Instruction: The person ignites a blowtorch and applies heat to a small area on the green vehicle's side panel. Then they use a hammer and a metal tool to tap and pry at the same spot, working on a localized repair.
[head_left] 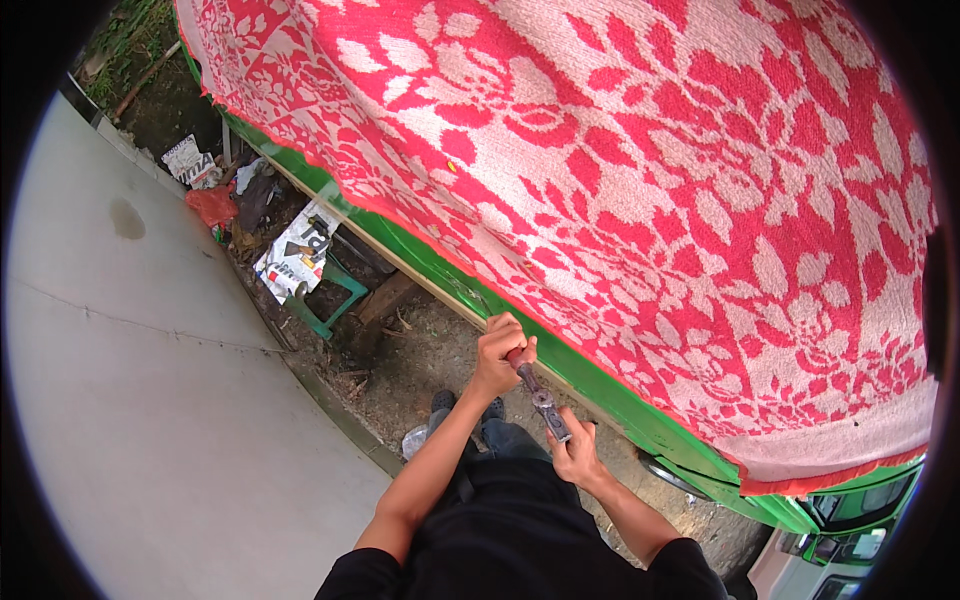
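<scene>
A worn metal hand tool with a dark red grip (541, 399) lies slantwise between my hands; I cannot make out its exact kind. My left hand (500, 358) is wrapped round the red end. At the lower, squared metal end, my right hand (577, 455) has its fingers closed on the tool, its thumb side by the metal. Just beyond both hands runs a glossy green panel (410, 245) with a pale wooden strip (425, 283) along its lower edge. A red and pale pink floral cloth (620, 190) drapes over the green body.
A curved grey wall (170, 400) bounds the left side. Beside it stand a green plastic stool (345, 290) and a white printed sheet (297, 250) with small tools on it. Rubbish and a red bag (211, 206) lie farther off. A vehicle (830, 560) is at the lower right.
</scene>
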